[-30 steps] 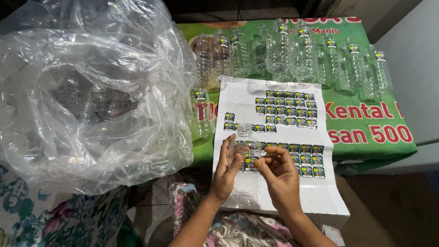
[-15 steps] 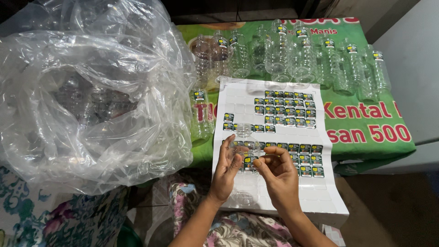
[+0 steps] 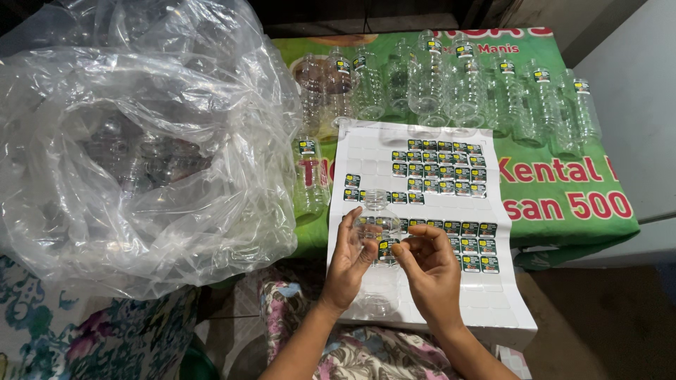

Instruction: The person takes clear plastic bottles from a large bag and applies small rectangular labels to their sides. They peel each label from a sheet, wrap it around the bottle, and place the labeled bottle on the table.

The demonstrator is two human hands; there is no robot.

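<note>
Bottle: clear bottle (image 3: 377, 232), low centre, lying over the sheet.
Sticker: small dark sticker (image 3: 385, 248) on the bottle's wall.
Left hand: left hand (image 3: 350, 262) curled around the bottle from 9 o'clock.
Right hand: right hand (image 3: 429, 264) pinched narrow, fingertip on the sticker at 3 o'clock.
Doing it well: I'd press from the middle outward, bottle steady.
Sheet: sticker sheet (image 3: 366, 151) beneath.
Bottles: labelled bottles (image 3: 458, 84) at 12 o'clock.
Bag: plastic bag (image 3: 134, 155) at 9 o'clock.

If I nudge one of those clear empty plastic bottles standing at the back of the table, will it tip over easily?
Probably. The clear empty plastic bottles look tall, narrow and thin-walled, so likely very light and quick to topple. They stand crowded on a green printed cloth, so one could knock its neighbours.
</note>
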